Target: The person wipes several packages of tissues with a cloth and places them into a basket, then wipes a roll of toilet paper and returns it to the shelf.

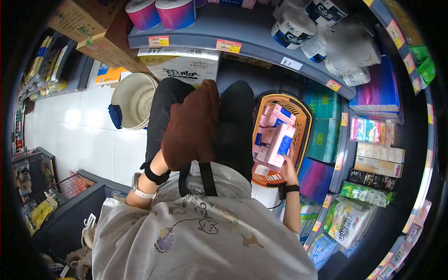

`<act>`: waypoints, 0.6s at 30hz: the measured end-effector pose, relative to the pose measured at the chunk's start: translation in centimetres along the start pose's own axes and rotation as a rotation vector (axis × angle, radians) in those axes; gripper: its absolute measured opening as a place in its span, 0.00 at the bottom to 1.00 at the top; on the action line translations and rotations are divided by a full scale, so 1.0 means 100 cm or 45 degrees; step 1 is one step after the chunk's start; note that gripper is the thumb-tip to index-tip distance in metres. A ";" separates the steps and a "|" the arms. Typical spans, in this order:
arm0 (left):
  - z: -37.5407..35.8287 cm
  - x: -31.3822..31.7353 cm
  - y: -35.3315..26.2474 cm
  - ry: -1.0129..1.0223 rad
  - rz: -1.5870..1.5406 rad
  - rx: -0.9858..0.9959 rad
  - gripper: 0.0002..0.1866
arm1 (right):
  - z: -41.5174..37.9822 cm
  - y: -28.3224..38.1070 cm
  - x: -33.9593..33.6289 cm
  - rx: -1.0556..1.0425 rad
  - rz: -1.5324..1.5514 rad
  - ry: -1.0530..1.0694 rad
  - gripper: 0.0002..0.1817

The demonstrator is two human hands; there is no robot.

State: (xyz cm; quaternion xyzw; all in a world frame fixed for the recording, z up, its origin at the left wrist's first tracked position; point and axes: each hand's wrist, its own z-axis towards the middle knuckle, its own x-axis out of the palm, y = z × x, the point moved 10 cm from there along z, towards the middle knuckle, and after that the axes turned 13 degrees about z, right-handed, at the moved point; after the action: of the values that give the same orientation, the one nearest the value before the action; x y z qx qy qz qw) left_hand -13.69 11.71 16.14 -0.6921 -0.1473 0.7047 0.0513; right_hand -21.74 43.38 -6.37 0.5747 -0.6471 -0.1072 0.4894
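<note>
- Right hand [289,171] on the near end of a pink pack [281,140], fingers closed in around it!
- Left hand out of sight under brown cloth [192,126]; its hold, wide or narrow, I cannot tell.
- Pink pack lies at a slant over other pink packs [267,135] within the orange basket [305,122], just beside the teal packs [323,140].
- Step in hand, by my read: handling this one pack; moving it calls for a steady grip, clear of its neighbours and the rim.

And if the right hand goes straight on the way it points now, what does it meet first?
Most likely the long pink pack, right at the fingertips of the hand, over the orange basket; depth is hard to judge.
</note>
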 end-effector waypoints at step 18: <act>-0.052 0.006 0.037 -0.423 -0.817 0.075 0.20 | -0.054 0.003 0.351 -0.072 -0.345 1.102 0.45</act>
State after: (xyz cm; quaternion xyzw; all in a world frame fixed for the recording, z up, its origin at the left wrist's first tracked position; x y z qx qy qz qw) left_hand -8.07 9.02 14.57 -0.4849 -0.3431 0.7595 0.2652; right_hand -12.94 15.97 14.50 0.6327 -0.2987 0.0622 0.7118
